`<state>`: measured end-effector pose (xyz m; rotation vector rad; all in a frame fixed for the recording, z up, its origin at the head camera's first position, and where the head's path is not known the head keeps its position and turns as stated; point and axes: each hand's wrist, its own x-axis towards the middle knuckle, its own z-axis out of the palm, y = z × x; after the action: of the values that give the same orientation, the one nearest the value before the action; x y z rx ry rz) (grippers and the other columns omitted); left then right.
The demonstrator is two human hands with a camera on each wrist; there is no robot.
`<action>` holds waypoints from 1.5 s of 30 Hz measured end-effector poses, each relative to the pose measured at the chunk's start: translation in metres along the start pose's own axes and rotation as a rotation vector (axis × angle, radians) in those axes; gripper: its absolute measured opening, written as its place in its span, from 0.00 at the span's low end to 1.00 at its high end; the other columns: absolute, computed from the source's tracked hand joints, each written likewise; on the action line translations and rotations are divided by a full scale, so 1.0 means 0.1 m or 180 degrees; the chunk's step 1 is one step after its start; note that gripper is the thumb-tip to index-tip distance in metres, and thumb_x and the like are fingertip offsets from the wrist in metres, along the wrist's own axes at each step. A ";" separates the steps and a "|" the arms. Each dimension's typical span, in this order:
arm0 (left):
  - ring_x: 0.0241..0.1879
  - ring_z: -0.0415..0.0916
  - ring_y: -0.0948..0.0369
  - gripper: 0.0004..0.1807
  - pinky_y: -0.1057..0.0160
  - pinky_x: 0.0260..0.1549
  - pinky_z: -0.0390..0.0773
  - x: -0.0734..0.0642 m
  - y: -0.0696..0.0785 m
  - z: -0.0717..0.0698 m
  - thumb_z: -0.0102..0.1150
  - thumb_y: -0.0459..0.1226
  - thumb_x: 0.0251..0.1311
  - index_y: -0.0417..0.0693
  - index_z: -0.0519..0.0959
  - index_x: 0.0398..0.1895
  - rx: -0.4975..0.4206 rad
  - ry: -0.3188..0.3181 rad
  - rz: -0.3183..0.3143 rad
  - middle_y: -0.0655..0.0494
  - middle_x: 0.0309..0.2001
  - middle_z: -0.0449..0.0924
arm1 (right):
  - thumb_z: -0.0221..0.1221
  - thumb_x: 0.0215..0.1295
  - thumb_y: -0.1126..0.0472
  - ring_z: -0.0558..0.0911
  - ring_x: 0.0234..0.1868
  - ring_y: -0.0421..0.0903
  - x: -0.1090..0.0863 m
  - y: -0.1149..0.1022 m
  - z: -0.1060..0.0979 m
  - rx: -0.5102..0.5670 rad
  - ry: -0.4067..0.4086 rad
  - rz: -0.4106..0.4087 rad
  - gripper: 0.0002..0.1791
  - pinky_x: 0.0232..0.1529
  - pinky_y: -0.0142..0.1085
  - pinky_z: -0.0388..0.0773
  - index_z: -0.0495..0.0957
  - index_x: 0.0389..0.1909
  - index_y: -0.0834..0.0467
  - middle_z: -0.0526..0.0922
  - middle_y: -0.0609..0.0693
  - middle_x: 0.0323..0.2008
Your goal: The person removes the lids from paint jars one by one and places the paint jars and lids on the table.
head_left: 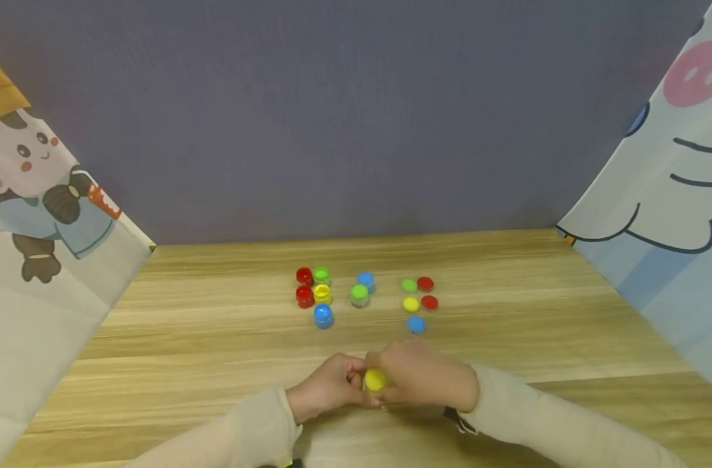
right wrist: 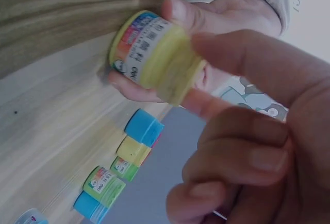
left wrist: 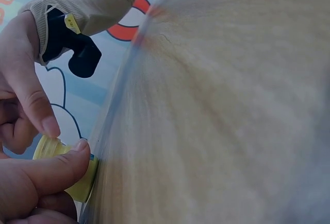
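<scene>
A small yellow paint jar [head_left: 376,379] with a printed label sits low over the front of the table, between both hands. My left hand [head_left: 330,385] grips its body, thumb on one side and fingers on the other, as the right wrist view shows. With thumb and index finger, my right hand [head_left: 424,376] pinches the yellow lid [right wrist: 181,74] at the jar's top. The other right fingers are curled beside it. In the left wrist view, the left thumb [left wrist: 62,167] covers part of the jar.
Farther back stand red jars [head_left: 304,297], a green jar [head_left: 322,276], a yellow jar [head_left: 322,294] and a blue jar [head_left: 323,316]. Right of them are another blue jar [head_left: 365,280] and green jar [head_left: 359,296]. Several loose coloured lids [head_left: 411,304] lie farther right. A grey panel [head_left: 356,130] borders the back.
</scene>
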<state>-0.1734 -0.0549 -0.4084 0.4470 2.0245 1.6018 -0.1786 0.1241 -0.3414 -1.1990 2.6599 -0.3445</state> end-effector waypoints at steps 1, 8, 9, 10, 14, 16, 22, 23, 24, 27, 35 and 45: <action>0.13 0.58 0.69 0.16 0.74 0.13 0.58 0.00 0.00 0.00 0.70 0.26 0.42 0.41 0.83 0.39 -0.0007 0.0010 -0.0019 0.60 0.12 0.66 | 0.68 0.51 0.59 0.69 0.20 0.33 0.00 0.00 -0.01 0.0012 -0.0021 -0.0033 0.13 0.24 0.26 0.68 0.80 0.38 0.53 0.75 0.38 0.22; 0.14 0.59 0.68 0.18 0.74 0.14 0.59 0.00 0.01 0.00 0.70 0.26 0.43 0.41 0.82 0.41 -0.0034 0.0018 -0.0094 0.60 0.13 0.67 | 0.65 0.53 0.62 0.63 0.16 0.32 -0.02 0.02 0.00 0.0119 -0.0024 -0.0189 0.14 0.19 0.24 0.64 0.79 0.43 0.53 0.71 0.39 0.17; 0.14 0.59 0.68 0.18 0.74 0.14 0.59 0.00 0.01 0.00 0.70 0.26 0.43 0.41 0.82 0.42 -0.0024 0.0019 -0.0084 0.59 0.13 0.67 | 0.65 0.54 0.60 0.62 0.15 0.32 -0.02 0.01 0.01 0.0122 -0.0005 -0.0197 0.15 0.17 0.24 0.63 0.79 0.44 0.53 0.68 0.38 0.16; 0.14 0.59 0.68 0.19 0.74 0.14 0.59 0.00 0.00 0.00 0.70 0.25 0.43 0.40 0.82 0.43 -0.0018 0.0019 -0.0066 0.59 0.13 0.67 | 0.65 0.55 0.58 0.61 0.14 0.32 -0.02 0.01 0.02 0.0101 0.0028 -0.0198 0.14 0.16 0.25 0.62 0.78 0.43 0.54 0.66 0.38 0.15; 0.15 0.59 0.68 0.21 0.74 0.16 0.60 0.01 -0.01 0.00 0.69 0.24 0.43 0.40 0.82 0.45 -0.0044 0.0019 -0.0017 0.59 0.14 0.67 | 0.62 0.58 0.53 0.60 0.14 0.33 -0.02 -0.02 0.07 -0.0064 0.0222 -0.0038 0.10 0.15 0.25 0.60 0.74 0.33 0.54 0.63 0.39 0.14; 0.15 0.59 0.68 0.20 0.74 0.16 0.61 0.02 -0.01 0.01 0.69 0.24 0.44 0.39 0.81 0.45 -0.0088 0.0004 -0.0014 0.59 0.14 0.67 | 0.61 0.60 0.50 0.60 0.13 0.33 -0.01 -0.03 0.09 -0.0182 0.0358 0.0110 0.14 0.13 0.25 0.58 0.70 0.26 0.54 0.62 0.39 0.13; 0.19 0.66 0.68 0.17 0.74 0.23 0.68 0.03 0.00 0.02 0.69 0.24 0.43 0.39 0.82 0.41 -0.0171 0.0011 -0.0076 0.60 0.17 0.73 | 0.56 0.62 0.40 0.56 0.10 0.35 0.01 -0.07 0.12 -0.0491 0.0556 0.0410 0.27 0.10 0.26 0.52 0.64 0.11 0.52 0.55 0.39 0.08; 0.20 0.66 0.68 0.18 0.73 0.23 0.69 0.03 0.01 0.02 0.69 0.24 0.43 0.39 0.82 0.41 -0.0170 0.0015 -0.0079 0.60 0.18 0.74 | 0.55 0.62 0.40 0.55 0.10 0.35 0.01 -0.07 0.12 -0.0490 0.0548 0.0419 0.28 0.10 0.26 0.51 0.62 0.09 0.51 0.54 0.39 0.08; 0.20 0.67 0.68 0.18 0.73 0.24 0.70 0.03 0.01 0.02 0.69 0.24 0.43 0.39 0.82 0.41 -0.0175 0.0017 -0.0085 0.60 0.18 0.75 | 0.54 0.63 0.40 0.54 0.10 0.35 0.01 -0.07 0.13 -0.0490 0.0522 0.0428 0.29 0.10 0.26 0.51 0.60 0.08 0.51 0.53 0.39 0.07; 0.19 0.67 0.68 0.19 0.73 0.24 0.70 0.02 0.01 0.02 0.69 0.24 0.43 0.40 0.82 0.42 -0.0164 0.0020 -0.0092 0.59 0.18 0.76 | 0.54 0.63 0.41 0.54 0.09 0.34 0.03 -0.06 0.14 -0.0464 0.0428 0.0443 0.30 0.10 0.26 0.50 0.59 0.07 0.50 0.52 0.39 0.07; 0.16 0.65 0.68 0.21 0.74 0.20 0.67 0.02 0.00 0.01 0.68 0.22 0.41 0.40 0.82 0.44 -0.0134 0.0038 -0.0077 0.59 0.16 0.72 | 0.57 0.59 0.44 0.62 0.12 0.35 0.04 -0.07 0.13 -0.0498 0.0344 0.0449 0.22 0.10 0.27 0.58 0.67 0.15 0.52 0.63 0.41 0.11; 0.13 0.58 0.69 0.20 0.74 0.14 0.58 0.01 -0.01 0.00 0.70 0.25 0.42 0.43 0.83 0.43 0.0013 0.0012 -0.0033 0.60 0.13 0.66 | 0.67 0.50 0.51 0.65 0.17 0.35 -0.02 -0.02 0.05 0.0041 0.0125 0.0160 0.14 0.16 0.27 0.65 0.73 0.29 0.53 0.67 0.39 0.17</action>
<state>-0.1746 -0.0547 -0.4093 0.4346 2.0299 1.5938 -0.1740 0.1238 -0.3454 -1.1308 2.7114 -0.3801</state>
